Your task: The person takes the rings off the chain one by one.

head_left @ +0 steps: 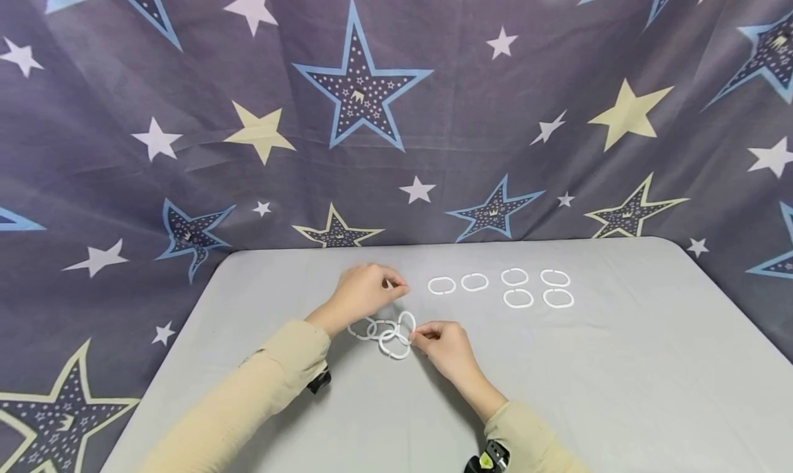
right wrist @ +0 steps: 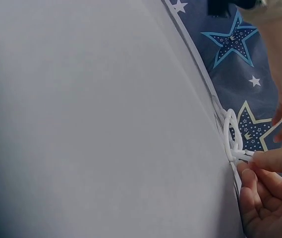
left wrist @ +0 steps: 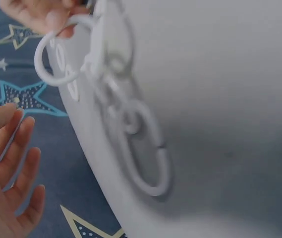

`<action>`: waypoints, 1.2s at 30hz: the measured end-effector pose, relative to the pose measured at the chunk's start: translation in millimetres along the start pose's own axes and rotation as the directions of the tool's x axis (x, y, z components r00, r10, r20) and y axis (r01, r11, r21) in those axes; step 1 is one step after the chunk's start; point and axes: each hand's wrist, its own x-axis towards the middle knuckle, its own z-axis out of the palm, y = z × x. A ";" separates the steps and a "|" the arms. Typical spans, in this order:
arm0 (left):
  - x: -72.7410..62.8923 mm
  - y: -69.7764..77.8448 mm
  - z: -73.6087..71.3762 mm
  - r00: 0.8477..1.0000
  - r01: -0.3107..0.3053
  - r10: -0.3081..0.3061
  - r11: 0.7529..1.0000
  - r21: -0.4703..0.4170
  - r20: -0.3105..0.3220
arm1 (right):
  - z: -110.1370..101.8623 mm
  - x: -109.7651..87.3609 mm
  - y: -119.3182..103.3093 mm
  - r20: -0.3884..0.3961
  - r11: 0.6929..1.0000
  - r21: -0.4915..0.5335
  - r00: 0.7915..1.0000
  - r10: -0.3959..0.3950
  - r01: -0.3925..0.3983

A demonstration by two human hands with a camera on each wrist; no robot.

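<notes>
My right hand (head_left: 447, 349) pinches a white oval plastic link (head_left: 407, 314) between thumb and fingertips. This link is raised and joined to a short chain of white links (head_left: 394, 356), which trails left over the table under my left hand (head_left: 365, 290). In the left wrist view the chain hangs from the pinched link (left wrist: 39, 60), the lower part blurred. My left hand hovers above the chain, its fingers loosely bent and apart from the thumb, holding nothing. Seen from the right wrist, thumb and fingers grip the link's end (right wrist: 245, 156).
Several loose white links (head_left: 442, 278) lie in two rows to the right of my hands, toward the back of the table. The table (head_left: 607, 383) has a grey cover. Behind it hangs a dark curtain (head_left: 384, 177) printed with stars.
</notes>
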 end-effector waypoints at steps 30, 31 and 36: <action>-80.6 -34.6 14.5 0.966 -0.251 0.251 0.968 -0.016 0.061 | 2.1 -2.6 -0.2 -0.009 1.000 0.011 1.000 -0.005 0.005; -80.7 -35.2 15.7 0.965 -0.254 0.254 0.967 -0.009 0.061 | 2.3 -2.6 -0.1 -0.010 1.000 0.012 1.000 -0.006 0.006; -79.0 -37.6 21.4 0.964 -0.259 0.258 0.966 0.005 0.065 | 3.1 -2.3 -0.4 -0.010 1.000 0.006 1.000 -0.010 0.010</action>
